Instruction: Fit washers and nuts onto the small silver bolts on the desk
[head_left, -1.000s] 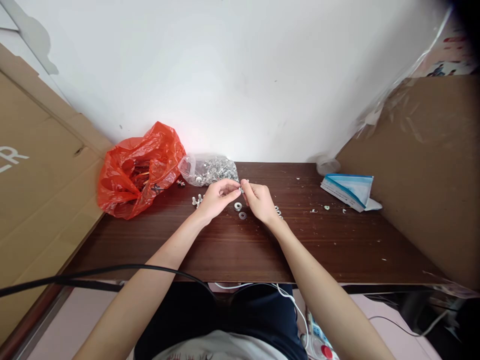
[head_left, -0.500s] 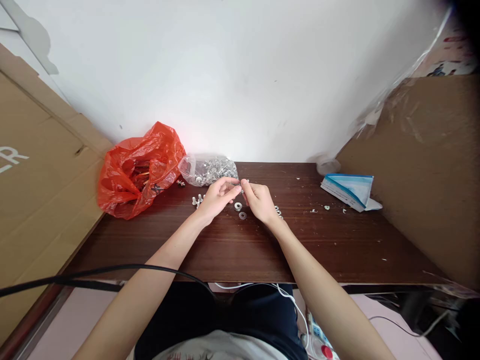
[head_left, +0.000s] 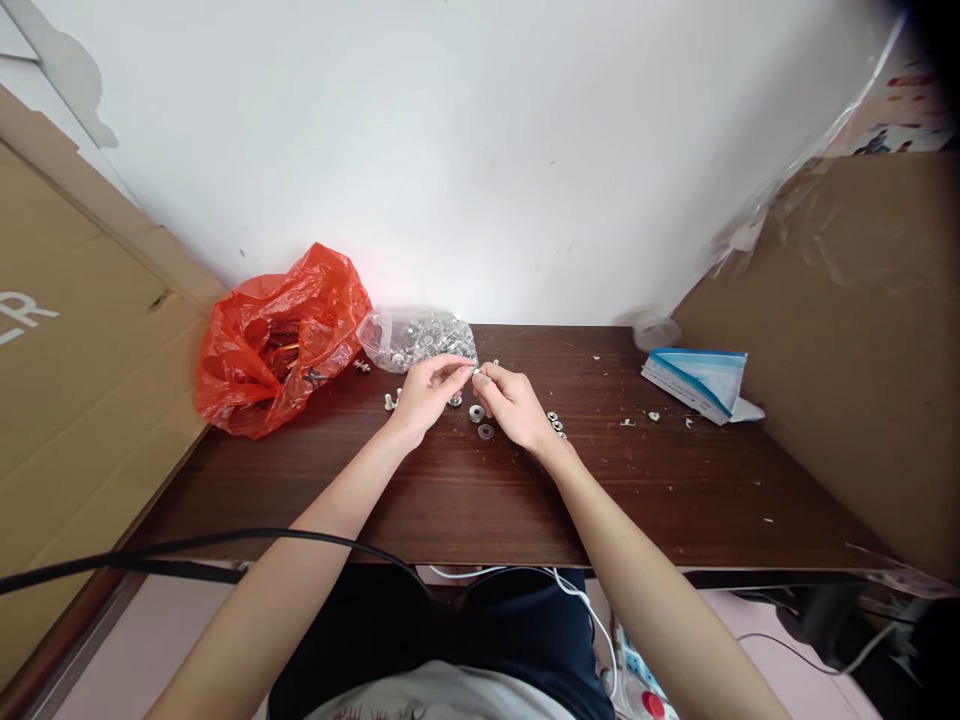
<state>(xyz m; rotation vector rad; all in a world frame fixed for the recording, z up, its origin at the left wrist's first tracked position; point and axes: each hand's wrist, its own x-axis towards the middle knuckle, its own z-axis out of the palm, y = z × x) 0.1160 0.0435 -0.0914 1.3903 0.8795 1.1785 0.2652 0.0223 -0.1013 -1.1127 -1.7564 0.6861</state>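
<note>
Centrally, over a dark brown wooden table (head_left: 465, 510), my two bare hands meet fingertip to fingertip, forearms reaching forward from the bottom corners of the view. Between them is a small metal piece (head_left: 475, 371), pale and mostly covered by fingers, too small to identify. My right hand (head_left: 517, 402) pinches it between thumb and curled forefinger. My left hand (head_left: 431, 398) brings its thumb and forefinger up against the same spot from the other side; I cannot tell whether they grip the piece or only touch it.

Just below the gap between my hands, two flat round washers (head_left: 486, 432) lie close together, one nearer to me than the other. A bolt (head_left: 455, 400) shows just under my left fingers, and a few more bolts (head_left: 389, 402) stand to the left of that hand. Beside my right wrist, a short row of nuts (head_left: 557, 425) rests on the wood.

Behind my left hand, a clear plastic bag (head_left: 376, 340) of loose metal hardware lies against the white wall (head_left: 480, 160). Left of it slumps a crumpled red plastic bag (head_left: 225, 390), its mouth open. Far to the right lies a blue-and-white packet (head_left: 697, 382), near a cardboard panel (head_left: 840, 350).
</note>
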